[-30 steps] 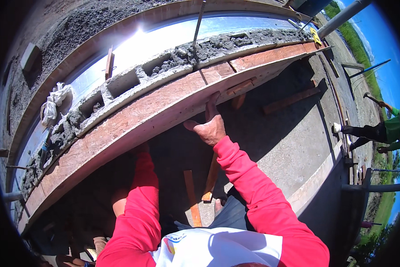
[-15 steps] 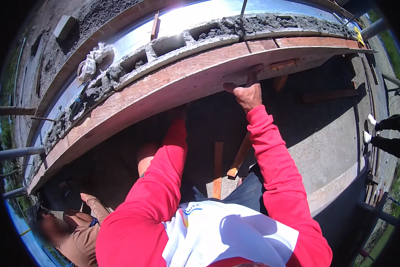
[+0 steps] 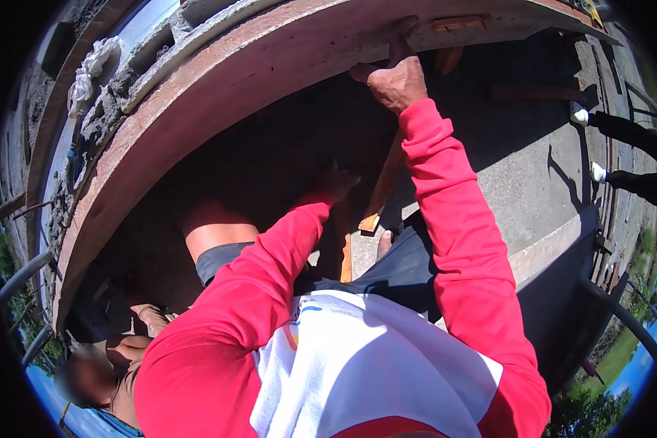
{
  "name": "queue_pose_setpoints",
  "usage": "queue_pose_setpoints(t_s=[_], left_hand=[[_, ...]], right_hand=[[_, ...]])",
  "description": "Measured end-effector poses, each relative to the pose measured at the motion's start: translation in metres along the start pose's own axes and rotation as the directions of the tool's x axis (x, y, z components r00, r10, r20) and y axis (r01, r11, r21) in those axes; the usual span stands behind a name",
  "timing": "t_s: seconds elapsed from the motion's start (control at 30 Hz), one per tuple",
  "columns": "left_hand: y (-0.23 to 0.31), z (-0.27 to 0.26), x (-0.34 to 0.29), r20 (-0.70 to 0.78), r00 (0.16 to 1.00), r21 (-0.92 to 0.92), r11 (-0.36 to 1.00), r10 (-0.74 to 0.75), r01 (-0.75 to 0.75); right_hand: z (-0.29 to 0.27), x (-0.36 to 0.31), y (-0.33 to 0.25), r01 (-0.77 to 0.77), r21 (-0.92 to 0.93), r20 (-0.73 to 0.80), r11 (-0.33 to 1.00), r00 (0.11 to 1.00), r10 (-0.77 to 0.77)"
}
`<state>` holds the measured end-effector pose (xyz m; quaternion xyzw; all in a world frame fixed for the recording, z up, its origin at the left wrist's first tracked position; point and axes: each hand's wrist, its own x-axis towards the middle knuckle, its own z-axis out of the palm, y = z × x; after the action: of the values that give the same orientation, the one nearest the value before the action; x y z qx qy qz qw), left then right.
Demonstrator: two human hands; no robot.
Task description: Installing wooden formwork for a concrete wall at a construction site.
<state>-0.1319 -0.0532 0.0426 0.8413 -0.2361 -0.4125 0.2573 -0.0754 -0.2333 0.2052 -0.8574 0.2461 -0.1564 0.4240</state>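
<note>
shadow (image 3: 262,160) blurs the left hand (image 3: 335,182), grip unreadable; the right hand (image 3: 396,77), digits apart, touches the board (image 3: 233,87).

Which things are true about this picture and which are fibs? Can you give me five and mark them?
1. The right hand is up against the long board. True.
2. Both hands are on that board. False: the left hand is lower down, in the shade near a wooden strip.
3. The person's sleeves are blue. False: they are red.
4. The floor is partly sunny and partly in shade. True.
5. The person is all alone. False: someone in brown is at the lower left, and another person's legs in white shoes show on the right.
</note>
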Motion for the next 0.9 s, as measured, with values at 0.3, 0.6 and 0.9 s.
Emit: queue_pose_setpoints(t_s=[0.3,0.6,0.9], left_hand=[[0.047,0.077,0.002,-0.084,0.99,-0.081,0.991,-0.115,0.108],[-0.019,-0.026,-0.014,0.194,0.935,0.011,0.953,0.296,-0.304],[-0.1,-0.179,-0.072,0.271,0.96,0.549,0.808,0.069,-0.213]], right_hand=[[0.003,0.001,0.007,0.182,0.126,-0.08,0.975,0.982,-0.173],[-0.003,-0.003,0.001,0.067,0.273,0.112,0.96,0.989,-0.101],[0.003,-0.003,-0.004,-0.01,-0.213,-0.05,0.977,0.999,-0.001]])
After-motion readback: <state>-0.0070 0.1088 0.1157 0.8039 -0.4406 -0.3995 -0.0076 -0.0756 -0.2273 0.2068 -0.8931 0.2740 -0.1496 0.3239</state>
